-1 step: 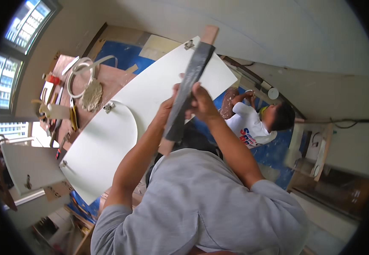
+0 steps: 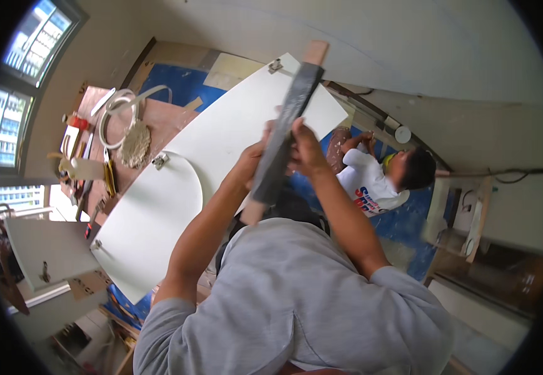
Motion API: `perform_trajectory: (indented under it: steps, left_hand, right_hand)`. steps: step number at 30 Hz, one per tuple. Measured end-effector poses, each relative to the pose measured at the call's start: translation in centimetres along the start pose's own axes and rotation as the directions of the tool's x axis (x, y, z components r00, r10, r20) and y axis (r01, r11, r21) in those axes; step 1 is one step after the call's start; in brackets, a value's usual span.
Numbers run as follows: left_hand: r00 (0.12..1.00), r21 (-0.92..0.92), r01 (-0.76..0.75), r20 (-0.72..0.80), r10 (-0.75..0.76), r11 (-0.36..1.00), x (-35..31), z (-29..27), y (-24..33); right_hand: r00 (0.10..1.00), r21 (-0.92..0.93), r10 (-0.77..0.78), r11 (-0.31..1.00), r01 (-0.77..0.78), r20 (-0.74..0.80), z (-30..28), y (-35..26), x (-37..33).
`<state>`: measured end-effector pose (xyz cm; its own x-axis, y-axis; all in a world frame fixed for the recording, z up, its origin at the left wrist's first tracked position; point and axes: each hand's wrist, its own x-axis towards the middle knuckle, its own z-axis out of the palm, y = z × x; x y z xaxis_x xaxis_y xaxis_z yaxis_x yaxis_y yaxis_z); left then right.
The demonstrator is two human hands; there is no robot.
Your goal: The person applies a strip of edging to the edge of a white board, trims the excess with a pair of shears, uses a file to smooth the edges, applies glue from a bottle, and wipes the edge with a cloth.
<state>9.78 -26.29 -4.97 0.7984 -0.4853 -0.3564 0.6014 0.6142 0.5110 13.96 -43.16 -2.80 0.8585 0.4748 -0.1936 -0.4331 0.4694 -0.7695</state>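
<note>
Both my hands hold a long wooden sanding block (image 2: pixel 289 115), a flat strip of wood wrapped in a dark grey sheet that looks like sandpaper. Bare wood sticks out at its two ends. It is tilted, the far end leaning right and the near end close to my waist. My left hand (image 2: pixel 254 159) grips its left edge at mid-length. On the opposite edge is my right hand (image 2: pixel 308 147), its thumb along the side and the other fingers partly hidden behind the block. Beneath them lies a large white panel (image 2: pixel 228 128) with metal hinges (image 2: pixel 160 160) along it.
Left of the panel, a reddish board (image 2: pixel 159 119) carries a coil of pale edging strip (image 2: pixel 112 112), a pale fibrous clump (image 2: pixel 135 144), a bottle (image 2: pixel 87 165) and several hand tools. A person (image 2: pixel 371 175) in a white shirt sits low at the right on blue floor covering (image 2: pixel 409 244).
The sanding block has shifted slightly to the right in my hands' grip, its near end moving right and a little up. Both hands have moved slightly with it.
</note>
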Motion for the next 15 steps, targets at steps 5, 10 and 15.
perform_trajectory:
  steps: [5, 10, 15]
  left_hand:
    - [0.968, 0.686, 0.013, -0.191, 0.163, 0.727, 7.5, -7.0, 0.3]
    - [0.534, 0.950, 0.191, 0.111, 0.838, -0.247, 14.1, -19.6, 7.8]
    - [0.655, 0.900, 0.376, -0.088, 0.750, -0.223, 20.1, -20.2, 12.6]
  right_hand:
    - [0.812, -0.664, -0.429, 0.744, 0.069, -0.396, -15.7, -6.6, -5.0]
    - [0.750, -0.803, -0.423, 0.547, -0.235, -0.508, -28.0, -8.8, -7.0]
    - [0.890, -0.699, -0.101, 0.660, -0.274, -0.444, -37.9, -7.6, 1.6]
